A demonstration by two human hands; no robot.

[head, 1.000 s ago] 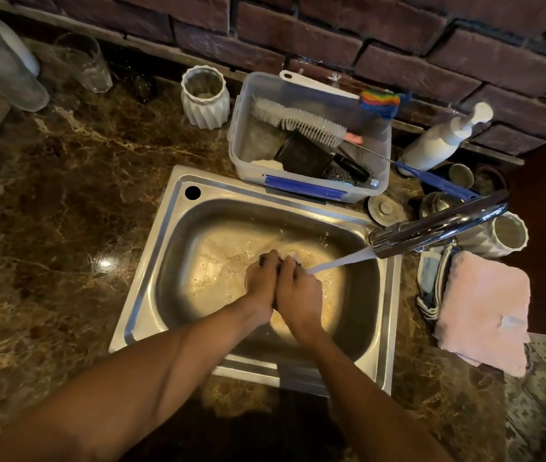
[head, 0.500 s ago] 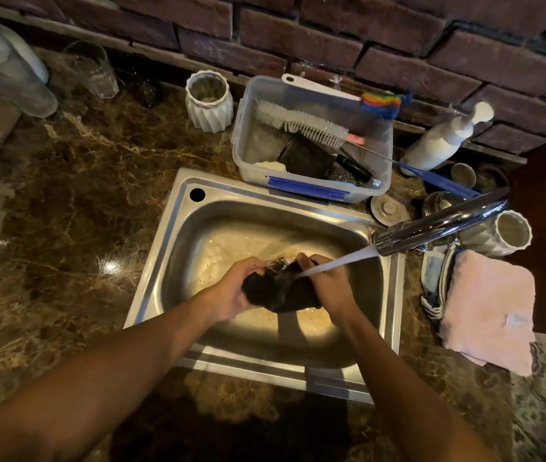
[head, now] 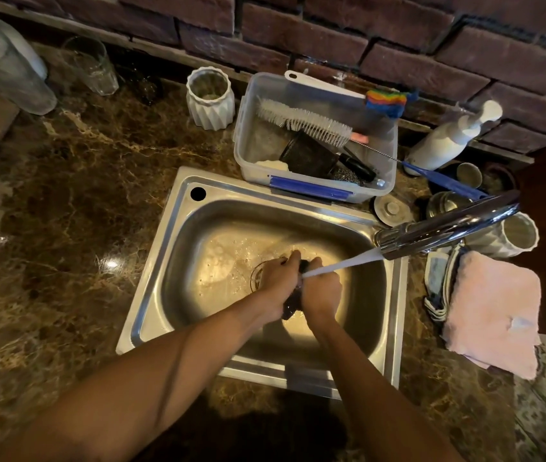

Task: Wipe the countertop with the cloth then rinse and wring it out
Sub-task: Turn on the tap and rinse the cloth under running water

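Over the sink (head: 151, 288), left hand (head: 276, 285) and right hand (head: 321, 291) each hold a closed grip on the dark cloth (head: 291, 305), under the tap's (head: 445, 225) stream.

A brown countertop (head: 64, 208) veined in gold is seen; the cloth (head: 290, 306) is dark, the towel (head: 495, 315) pink, the wall (head: 331, 31) red-brown brick.
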